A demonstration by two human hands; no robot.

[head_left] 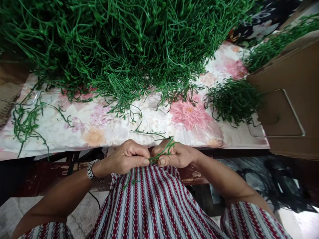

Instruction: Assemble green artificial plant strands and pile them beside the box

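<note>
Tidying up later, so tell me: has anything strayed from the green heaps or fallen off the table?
Yes. Loose green strands lie scattered at the floral cloth's left end, apart from the big pile. One sprig sits on the striped lap below both hands.

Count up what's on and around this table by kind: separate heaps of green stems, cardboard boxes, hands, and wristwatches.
Heaps of green stems: 4, big pile, small pile, loose clump, box-top bunch
Cardboard boxes: 1
Hands: 2, left hand, right hand, both pinching a green sprig
Wristwatches: 1
Total: 8
</note>
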